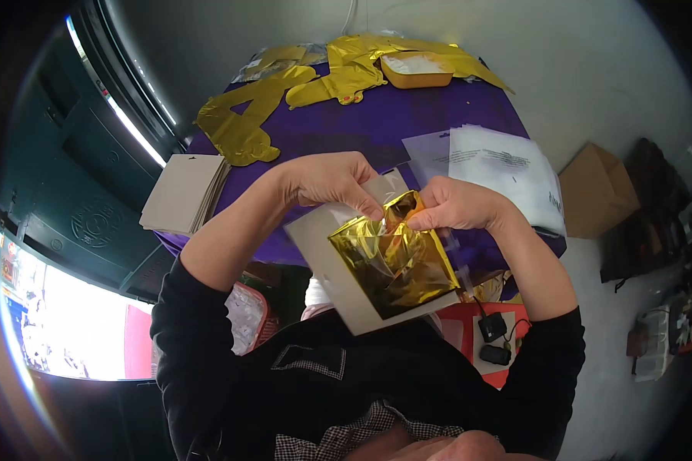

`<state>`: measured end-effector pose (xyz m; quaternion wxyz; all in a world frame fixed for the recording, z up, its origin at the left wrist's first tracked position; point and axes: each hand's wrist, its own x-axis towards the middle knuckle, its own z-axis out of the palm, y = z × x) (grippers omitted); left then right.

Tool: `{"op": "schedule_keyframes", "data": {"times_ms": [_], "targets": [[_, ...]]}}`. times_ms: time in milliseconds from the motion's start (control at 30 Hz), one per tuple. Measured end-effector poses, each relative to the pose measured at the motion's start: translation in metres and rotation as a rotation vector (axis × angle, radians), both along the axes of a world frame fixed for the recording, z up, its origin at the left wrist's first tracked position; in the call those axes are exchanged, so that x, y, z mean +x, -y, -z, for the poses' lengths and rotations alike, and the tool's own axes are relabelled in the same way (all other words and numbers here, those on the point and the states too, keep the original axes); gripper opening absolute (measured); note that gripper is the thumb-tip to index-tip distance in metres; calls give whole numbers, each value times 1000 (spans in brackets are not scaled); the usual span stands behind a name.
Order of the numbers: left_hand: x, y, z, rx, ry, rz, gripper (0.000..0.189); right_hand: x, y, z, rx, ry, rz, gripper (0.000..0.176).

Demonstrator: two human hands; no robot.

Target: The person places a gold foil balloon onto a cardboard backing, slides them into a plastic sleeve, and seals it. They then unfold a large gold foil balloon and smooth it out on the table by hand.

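A folded gold foil balloon (pixel 396 265) lies over a grey card (pixel 323 253) in front of my chest. My left hand (pixel 334 184) is closed, thumb and fingers pinching the foil's upper edge. On the other side of that edge, my right hand (pixel 457 206) pinches the foil too, its thumb pressed down near an orange-tinted fold. The two hands are a short gap apart. The fingers behind the foil and card are partly hidden.
Flat gold foil balloons (pixel 246 115) and a yellow tub (pixel 417 77) lie at the back of the purple-covered table (pixel 346 127). Grey cards (pixel 183 192) are stacked at left, clear plastic bags (pixel 507 169) at right. Below are a red stool (pixel 457 315) with black adapters (pixel 492 326) and a red basket (pixel 265 323).
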<state>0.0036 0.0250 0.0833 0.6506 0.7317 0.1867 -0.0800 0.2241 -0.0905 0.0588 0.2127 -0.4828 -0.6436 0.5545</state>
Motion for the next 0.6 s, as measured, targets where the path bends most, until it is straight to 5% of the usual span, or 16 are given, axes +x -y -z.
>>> {"op": "schedule_keyframes", "data": {"times_ms": [167,233,267,300,367,600], "targets": [[-7,9,16,-105,162,-370,19,5,-10,-16,-23,41,122,28],[-14,18,26,-43,206,-504,22,-1,-2,-16,403,124,385,24],[-18,23,33,-87,236,-558,22,-7,7,-19,612,374,488,17],[-23,30,40,-135,263,-612,23,-12,13,-18,606,376,476,17],[-30,43,52,-191,293,-646,22,-23,26,-11,1272,604,460,14],[-45,85,72,-248,345,-680,19,-65,50,26,1220,498,391,25]]}}
